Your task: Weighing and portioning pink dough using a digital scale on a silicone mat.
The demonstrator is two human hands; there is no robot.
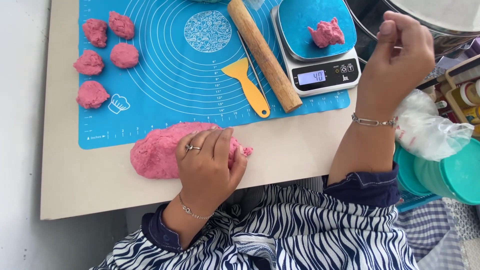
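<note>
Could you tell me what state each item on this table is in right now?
Large pink dough lump: unportioned, lying across the mat's front edge, under the left hand.
Five small dough balls: portioned, lying apart on the blue mat.
Dough piece: resting on the scale.
Scale: switched on, display lit.
Rolling pin: lying idle on the mat.
Yellow scraper: lying flat, unused.
Right hand: raised, fingers pinched, apparently empty.

Beige table (300, 150) under blue mat (165, 100), kitchen scale (320, 65), pink dough mass (160, 150).
</note>
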